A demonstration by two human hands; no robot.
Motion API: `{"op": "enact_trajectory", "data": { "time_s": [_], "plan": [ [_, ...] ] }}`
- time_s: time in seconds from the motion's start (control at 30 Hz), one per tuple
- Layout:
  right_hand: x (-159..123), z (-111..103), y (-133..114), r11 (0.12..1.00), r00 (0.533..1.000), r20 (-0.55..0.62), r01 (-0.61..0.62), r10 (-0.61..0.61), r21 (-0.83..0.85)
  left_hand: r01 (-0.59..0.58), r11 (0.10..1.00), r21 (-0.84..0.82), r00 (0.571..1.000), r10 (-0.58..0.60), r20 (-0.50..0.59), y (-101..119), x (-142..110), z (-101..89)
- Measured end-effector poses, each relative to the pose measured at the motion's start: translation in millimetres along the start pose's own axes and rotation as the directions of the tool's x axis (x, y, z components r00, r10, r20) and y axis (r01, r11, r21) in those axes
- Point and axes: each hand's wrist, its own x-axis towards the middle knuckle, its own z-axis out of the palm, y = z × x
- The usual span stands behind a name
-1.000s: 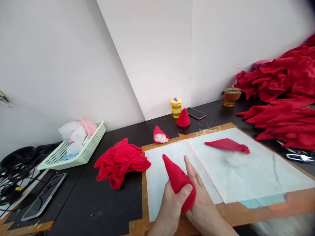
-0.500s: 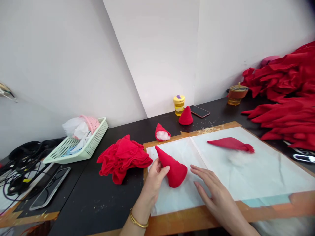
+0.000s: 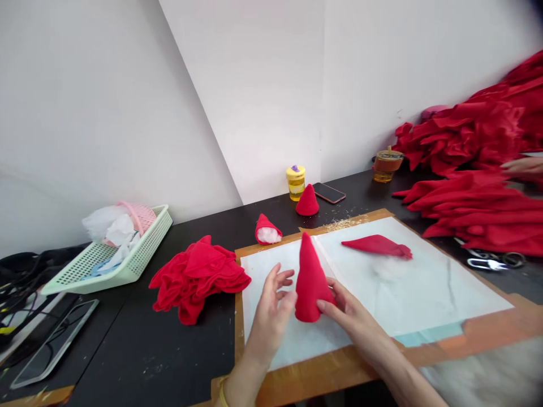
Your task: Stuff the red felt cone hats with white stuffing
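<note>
A red felt cone [image 3: 310, 277], plump and nearly upright, is pinched near its lower right edge by my right hand [image 3: 354, 314]. Beside its left side is my left hand [image 3: 274, 308], fingers curved and apart, with nothing in it. Under both hands lies a white sheet [image 3: 292, 345] taped to the table. Beyond it sits a small red cone [image 3: 263, 226] on its side, its opening showing white stuffing [image 3: 269, 235]. Another red cone [image 3: 307, 202] stands upright behind. A flat red cone [image 3: 375, 245] rests on the sheet next to a tuft of white fluff [image 3: 387, 268].
Left stand a pile of red fabric [image 3: 199, 277], a pale green basket [image 3: 139, 265] and a tablet-like device [image 3: 55, 345]. Behind are a yellow-lidded cup [image 3: 296, 183], a phone [image 3: 330, 193] and an amber cup [image 3: 387, 165]. Red pieces [image 3: 487, 209] heap up right, near another person's hand [image 3: 526, 165].
The red cone has passed from my left hand to my right and turned upright. My left hand has let go. Another person's hand has appeared at the right, and the view has shifted rightward.
</note>
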Motion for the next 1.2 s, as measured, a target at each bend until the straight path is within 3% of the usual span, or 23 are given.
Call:
{"op": "enact_trajectory", "data": {
  "time_s": [0.1,0.23,0.3,0.4,0.47,0.53,0.57,0.63,0.73,0.8,0.87,0.97,1.03,1.1,1.2],
  "plan": [
    [-3,-10,-8,0.972,0.998,0.064,-0.04,0.026,0.231,0.065,0.996,-0.062,0.997,-0.062,0.044,10,7,-8.4],
    [-2,-2,-6,0.96,0.99,0.139,-0.062,0.024,0.272,0.18,0.955,-0.236,0.97,-0.132,0.205,15,15,7.7],
    [-4,3,-7,0.985,0.991,0.136,-0.034,0.011,0.17,0.205,0.939,-0.276,0.963,-0.144,0.226,15,16,21.7],
    [-12,-6,-11,0.971,0.992,0.031,0.128,-0.124,-0.203,0.205,0.937,-0.282,0.979,-0.192,0.071,13,14,34.0],
    [-16,-31,-11,0.822,0.94,-0.118,0.213,-0.319,-0.529,0.219,0.925,-0.309,0.968,-0.245,-0.048,10,16,33.8],
    [-16,-69,-11,0.594,0.83,-0.211,0.17,-0.517,-0.786,0.255,0.895,-0.366,0.943,-0.315,-0.112,9,19,30.4],
    [-14,-90,-11,0.485,0.796,-0.213,0.113,-0.566,-0.867,0.274,0.873,-0.404,0.927,-0.352,-0.131,9,21,28.9],
    [-9,-126,-11,0.327,0.833,-0.201,-0.025,-0.515,-0.945,0.299,0.828,-0.475,0.9,-0.41,-0.148,12,23,27.6],
    [-2,-151,-18,0.301,0.902,-0.182,-0.062,-0.391,-0.952,0.297,0.783,-0.547,0.889,-0.435,-0.14,19,22,30.0],
    [-5,-144,-25,0.345,0.936,-0.113,0.009,-0.332,-0.939,0.278,0.745,-0.606,0.883,-0.447,-0.145,23,21,32.2],
    [-13,-124,-32,0.452,0.948,-0.071,0.081,-0.309,-0.889,0.249,0.683,-0.687,0.869,-0.47,-0.152,24,21,33.5],
    [-27,-81,-40,0.726,0.928,-0.165,0.141,-0.334,-0.673,0.209,0.608,-0.766,0.87,-0.474,-0.139,23,25,34.2],
    [-30,-49,-41,0.818,0.904,-0.224,0.195,-0.364,-0.54,0.195,0.591,-0.782,0.876,-0.464,-0.133,20,27,35.7],
    [-27,-19,-38,0.826,0.856,-0.273,0.265,-0.439,-0.497,0.187,0.605,-0.774,0.891,-0.435,-0.126,18,26,39.2],
    [-16,12,-27,0.756,0.775,-0.27,0.369,-0.572,-0.541,0.196,0.662,-0.723,0.931,-0.357,-0.075,15,21,47.0]
  ]
}}
